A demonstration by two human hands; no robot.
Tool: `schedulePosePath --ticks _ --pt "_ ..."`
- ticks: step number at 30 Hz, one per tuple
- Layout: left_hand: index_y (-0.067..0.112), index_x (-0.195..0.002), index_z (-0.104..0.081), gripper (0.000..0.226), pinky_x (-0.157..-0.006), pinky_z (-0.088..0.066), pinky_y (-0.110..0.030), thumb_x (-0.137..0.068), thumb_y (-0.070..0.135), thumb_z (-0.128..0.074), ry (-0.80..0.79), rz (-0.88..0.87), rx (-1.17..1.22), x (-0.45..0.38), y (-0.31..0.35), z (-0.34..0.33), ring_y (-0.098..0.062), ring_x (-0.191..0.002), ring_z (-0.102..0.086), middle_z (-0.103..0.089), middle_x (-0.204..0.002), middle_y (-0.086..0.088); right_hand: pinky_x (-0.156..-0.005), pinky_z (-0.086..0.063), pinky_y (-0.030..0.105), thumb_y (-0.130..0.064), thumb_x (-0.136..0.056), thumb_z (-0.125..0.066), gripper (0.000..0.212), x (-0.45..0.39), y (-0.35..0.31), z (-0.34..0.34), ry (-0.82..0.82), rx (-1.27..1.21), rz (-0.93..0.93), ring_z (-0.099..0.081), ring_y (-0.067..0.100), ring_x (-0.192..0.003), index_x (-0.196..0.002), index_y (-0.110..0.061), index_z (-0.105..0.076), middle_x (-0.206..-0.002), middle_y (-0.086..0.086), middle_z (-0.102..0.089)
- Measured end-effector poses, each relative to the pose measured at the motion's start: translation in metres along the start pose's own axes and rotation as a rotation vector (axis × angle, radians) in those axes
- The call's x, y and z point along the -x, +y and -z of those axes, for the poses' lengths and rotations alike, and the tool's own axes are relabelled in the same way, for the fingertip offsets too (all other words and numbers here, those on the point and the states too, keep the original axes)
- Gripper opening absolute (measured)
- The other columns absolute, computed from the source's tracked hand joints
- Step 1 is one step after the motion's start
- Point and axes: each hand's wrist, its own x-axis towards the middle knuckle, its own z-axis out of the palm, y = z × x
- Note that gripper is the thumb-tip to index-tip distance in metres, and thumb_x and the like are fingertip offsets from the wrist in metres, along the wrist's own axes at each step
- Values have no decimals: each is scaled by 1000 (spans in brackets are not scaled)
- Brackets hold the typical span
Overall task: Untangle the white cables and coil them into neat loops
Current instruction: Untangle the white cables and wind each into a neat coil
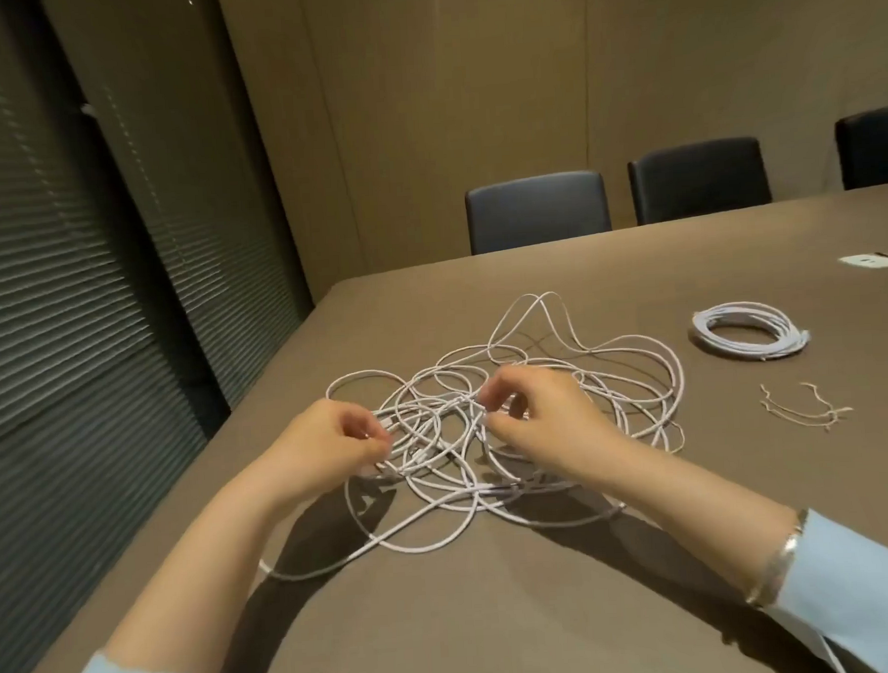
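Head view looks down along two forearms in pale blue sleeves, a thin bracelet (pixel 780 558) on the right wrist. Nearest the viewer, a single strand of white cable trails out of the pile across the brown table (pixel 498 616) toward the left forearm. Beyond it both hands work in the tangled white cables (pixel 488 426), a loose sprawl of overlapping loops lying flat near the table's left edge. The left hand (pixel 334 440) has its fingers curled and pinches a strand at the pile's left side between thumb and fingertips. The right hand (pixel 538 408) is also curled, thumb and forefinger pinching a strand near the middle of the tangle, the other fingers bent above it. To the right of the pile, apart from it, lie a few thin twist ties (pixel 806 407). Farther right and back sits a coiled cable (pixel 748 335), wound into a tidy ring. Farther still, a small power socket plate (pixel 872 261) is set in the tabletop. Three dark chairs (pixel 538 210) stand along the far edge, before a tan wall, with slatted blinds on the left.
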Motion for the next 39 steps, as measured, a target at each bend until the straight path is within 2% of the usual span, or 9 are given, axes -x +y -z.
schedulePosePath --ticks 4,7,13,18,22,26,31,36,39 --pt "17 -79 -73 14 -70 -51 -22 -77 30 -77 -193 -26 -223 23 -18 -1 -4 -68 -62 -72 -76 5 -73 -45 29 -23 -83 -66 10 9 -2 -24 -195 151 112 -53 12 -79 -92 -21 -67 -86 -9 -56" --pt "18 -82 -68 23 -53 -40 -9 -75 38 -78 -204 -35 -363 34 -30 -5 0 -63 -53 -65 -74 9 -77 -46 30 -33 -82 -71 15 14 0 -32 -301 221 151 -52 11 -84 -93 -23 -67 -89 -8 -53" --pt "19 -83 -63 17 -55 -39 -11 -90 34 -65 -225 -122 -366 41 -40 -8 -3 -62 -48 -59 -76 7 -79 -42 28 -37 -85 -69 14 14 5 -39 -286 223 162 -49 11 -89 -91 -26 -64 -90 -11 -47" --pt "22 -89 -57 15 -64 -46 -28 -96 35 -55 -76 -276 9 50 -28 -15 -5 -64 -49 -58 -76 4 -89 -34 32 -68 -76 -61 58 16 3 -36 -221 311 299 -43 5 -106 -123 -35 -58 -112 -14 -52" --pt "22 -86 -61 20 -58 -43 -39 -95 40 -58 -81 -368 159 50 -10 -21 -13 -58 -50 -57 -64 -1 -63 -41 22 -49 -88 -62 24 20 -12 -37 -218 -14 405 -53 3 -68 -96 -27 -68 -70 -13 -57" --pt "18 -78 -65 32 -56 -40 -27 -84 49 -69 14 -312 27 44 -22 -8 -9 -55 -49 -58 -60 2 -54 -30 21 -35 -94 -61 31 13 -3 -17 -59 -105 304 -40 7 -53 -68 -19 -62 -53 -7 -46" --pt "27 -77 -65 14 -67 -48 -30 -91 28 -64 298 -296 -93 33 -52 9 -1 -72 -59 -66 -73 13 -52 -33 19 -30 -95 -59 29 1 10 12 273 -239 113 -44 5 -51 -70 -17 -66 -52 -10 -55" --pt "24 -90 -61 9 -64 -49 -33 -96 27 -56 464 -271 -160 21 -54 19 1 -62 -54 -65 -83 9 -51 -34 14 -30 -96 -57 28 1 12 19 395 -238 70 -50 4 -55 -74 -16 -67 -55 -14 -59" --pt "24 -90 -60 9 -73 -51 -31 -97 26 -55 523 -289 -71 20 -49 20 -6 -78 -61 -66 -82 11 -54 -37 21 -34 -95 -57 29 2 14 21 426 -219 60 -50 10 -56 -77 -14 -70 -64 1 -65"
